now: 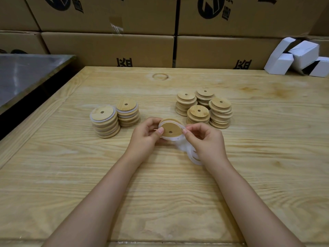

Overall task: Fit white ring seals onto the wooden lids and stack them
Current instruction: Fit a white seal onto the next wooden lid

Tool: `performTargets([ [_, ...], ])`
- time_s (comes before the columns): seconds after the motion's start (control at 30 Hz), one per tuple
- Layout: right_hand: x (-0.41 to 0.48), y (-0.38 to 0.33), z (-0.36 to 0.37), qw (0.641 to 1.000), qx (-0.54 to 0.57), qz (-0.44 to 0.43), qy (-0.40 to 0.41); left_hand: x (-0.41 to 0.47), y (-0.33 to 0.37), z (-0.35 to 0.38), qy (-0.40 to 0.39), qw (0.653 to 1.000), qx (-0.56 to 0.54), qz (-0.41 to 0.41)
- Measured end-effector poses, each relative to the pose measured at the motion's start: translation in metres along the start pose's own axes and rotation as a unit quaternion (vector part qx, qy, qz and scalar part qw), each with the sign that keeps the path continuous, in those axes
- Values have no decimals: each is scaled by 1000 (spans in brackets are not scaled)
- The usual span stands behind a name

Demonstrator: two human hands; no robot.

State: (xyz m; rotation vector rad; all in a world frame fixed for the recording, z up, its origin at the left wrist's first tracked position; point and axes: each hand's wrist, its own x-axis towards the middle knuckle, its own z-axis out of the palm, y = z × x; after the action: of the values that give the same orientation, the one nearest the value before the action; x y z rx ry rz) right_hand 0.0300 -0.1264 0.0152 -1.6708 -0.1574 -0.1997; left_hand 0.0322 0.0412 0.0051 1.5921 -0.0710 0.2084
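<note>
Above the table's middle I hold a round wooden lid [171, 130] with a small centre hole. My left hand [146, 138] grips its left edge between thumb and fingers. My right hand [204, 139] pinches the white ring seal [179, 138] at the lid's right rim; the seal wraps around the lid. Loose white ring seals [193, 155] lie on the table under my right wrist, partly hidden. Two stacks of lids with white seals [114, 118] stand to the left. Several stacks of bare wooden lids [204, 108] stand to the right.
The work surface is a light wooden table [160, 193]. A grey metal surface [26, 75] adjoins it at the far left. Cardboard boxes [124, 41] form a wall along the back. Small white cartons [299, 57] lie at the back right corner.
</note>
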Motion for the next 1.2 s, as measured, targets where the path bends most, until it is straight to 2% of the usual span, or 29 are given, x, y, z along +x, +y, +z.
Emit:
performTargets([
  [0.17,1,-2,-1,999,30,8,-26,-1,3,1,-5,998,-60,-26],
  [0.37,1,0,1,999,26,1,34,-1,5,2,-45,997,-56,-32],
  [0.5,-3,-2,5,999,-7,-32,16,-4,5,2,-77,997,-17,-9],
  [0.8,-6,0,11,992,-109,-55,32,-3,5,1,-36,998,-42,-9],
  [0.93,-4,3,11,994,-87,-36,52,-2,4,2,-43,998,-48,-8],
  [1.2,-1,2,10,999,-16,3,36,1,3,-1,-36,996,-77,-23],
])
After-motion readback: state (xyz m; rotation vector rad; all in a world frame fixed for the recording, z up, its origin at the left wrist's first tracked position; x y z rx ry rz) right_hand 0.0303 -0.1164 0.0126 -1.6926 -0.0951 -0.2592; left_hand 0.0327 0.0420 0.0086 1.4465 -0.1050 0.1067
